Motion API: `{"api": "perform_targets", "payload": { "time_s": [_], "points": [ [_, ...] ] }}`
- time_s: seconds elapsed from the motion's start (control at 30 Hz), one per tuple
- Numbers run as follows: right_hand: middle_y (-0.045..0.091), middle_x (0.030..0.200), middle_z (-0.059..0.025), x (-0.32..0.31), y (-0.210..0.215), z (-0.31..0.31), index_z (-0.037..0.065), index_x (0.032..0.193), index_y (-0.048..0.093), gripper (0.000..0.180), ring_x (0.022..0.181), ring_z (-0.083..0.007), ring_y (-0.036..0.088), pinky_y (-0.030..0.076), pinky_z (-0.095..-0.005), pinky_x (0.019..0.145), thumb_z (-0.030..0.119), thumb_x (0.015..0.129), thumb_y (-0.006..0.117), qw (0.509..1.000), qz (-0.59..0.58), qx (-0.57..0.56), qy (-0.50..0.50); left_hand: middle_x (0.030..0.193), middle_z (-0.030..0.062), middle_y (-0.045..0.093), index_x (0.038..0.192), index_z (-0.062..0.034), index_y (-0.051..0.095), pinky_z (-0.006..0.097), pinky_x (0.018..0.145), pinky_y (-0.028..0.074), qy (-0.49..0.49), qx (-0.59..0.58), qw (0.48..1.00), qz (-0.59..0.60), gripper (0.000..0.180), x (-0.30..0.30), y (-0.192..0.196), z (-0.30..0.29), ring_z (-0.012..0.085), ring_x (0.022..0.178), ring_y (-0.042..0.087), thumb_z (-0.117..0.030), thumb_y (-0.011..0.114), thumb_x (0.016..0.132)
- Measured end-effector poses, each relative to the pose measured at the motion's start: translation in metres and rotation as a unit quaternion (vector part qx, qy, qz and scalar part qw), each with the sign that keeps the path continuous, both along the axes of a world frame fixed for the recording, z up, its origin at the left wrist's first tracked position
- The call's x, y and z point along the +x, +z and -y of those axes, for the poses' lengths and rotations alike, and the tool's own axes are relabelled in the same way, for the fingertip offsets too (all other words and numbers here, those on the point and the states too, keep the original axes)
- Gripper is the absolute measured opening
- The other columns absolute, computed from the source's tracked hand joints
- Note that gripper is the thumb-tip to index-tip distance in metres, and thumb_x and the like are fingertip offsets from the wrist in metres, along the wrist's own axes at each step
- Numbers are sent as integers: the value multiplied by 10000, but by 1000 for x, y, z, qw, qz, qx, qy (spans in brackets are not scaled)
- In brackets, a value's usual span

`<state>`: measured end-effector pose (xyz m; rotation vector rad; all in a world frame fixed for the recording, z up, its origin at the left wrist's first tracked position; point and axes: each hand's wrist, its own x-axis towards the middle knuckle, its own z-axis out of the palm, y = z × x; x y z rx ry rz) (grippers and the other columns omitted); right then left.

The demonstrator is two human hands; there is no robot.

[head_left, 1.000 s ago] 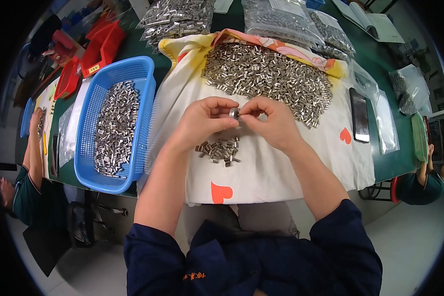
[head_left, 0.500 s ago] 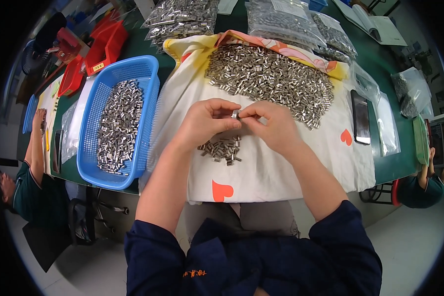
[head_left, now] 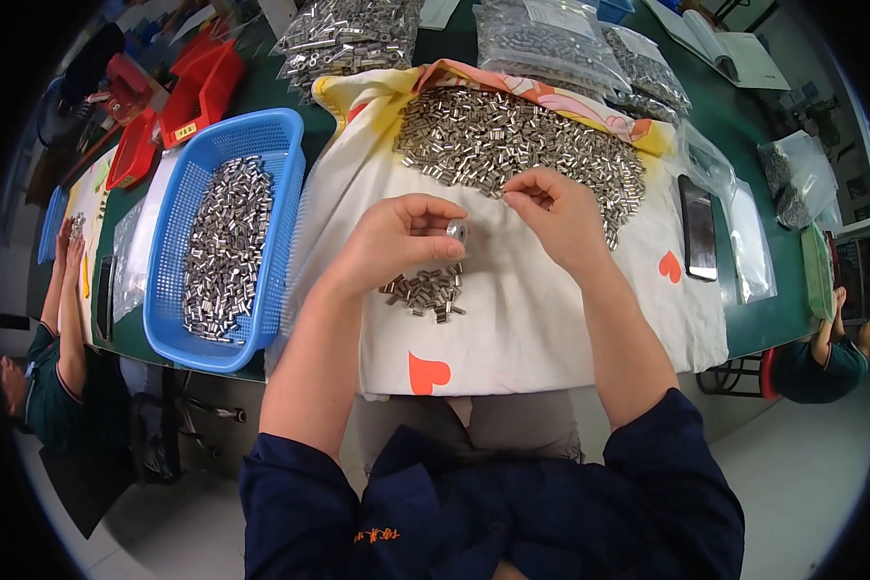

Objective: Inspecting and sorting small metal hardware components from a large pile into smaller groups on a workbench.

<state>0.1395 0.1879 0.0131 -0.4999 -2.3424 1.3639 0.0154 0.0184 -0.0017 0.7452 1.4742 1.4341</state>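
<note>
My left hand (head_left: pixel 396 242) pinches a round metal piece with a central hole (head_left: pixel 456 230) between thumb and fingers, above the cloth. Below it lies a small heap of short metal sleeves (head_left: pixel 425 290). My right hand (head_left: pixel 565 222) is at the near edge of a large pile of similar silvery metal sleeves (head_left: pixel 522 135). Its thumb and index finger are pressed together at the pile; whatever is between the fingertips is too small to make out. Both the heap and the pile rest on a white cloth (head_left: pixel 512 329) with red hearts.
A blue basket (head_left: pixel 155 290) of metal sleeves stands left of the cloth. Bags of metal parts (head_left: pixel 551 48) line the back, with red bins (head_left: pixel 198 92) at far left. A phone (head_left: pixel 698 227) lies right. Co-workers (head_left: pixel 53 377) sit on both sides.
My right hand has left the round metal piece and moved forward and right to the pile's edge. My left hand still holds the piece, now with its holed face showing.
</note>
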Motion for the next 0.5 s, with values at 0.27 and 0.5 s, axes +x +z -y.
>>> {"api": "perform_targets", "payload": {
  "time_s": [0.27,0.5],
  "points": [
    [570,764,-61,-15,-22,6,85,739,620,66,782,-243,529,405,-362,730,144,714,605,922,29,384,-35,952,60,617,1037,-7,545,225,735,468,4,32,998,46,355,-3,-2,-3,102,844,580,46,642,699],
    [553,765,-58,-10,-27,3,95,734,621,50,800,-239,520,399,-356,746,140,715,609,928,58,366,-40,941,51,614,1044,-6,544,216,719,465,14,18,999,28,357,-3,-3,-4,92,819,575,39,639,703]
  ]
}}
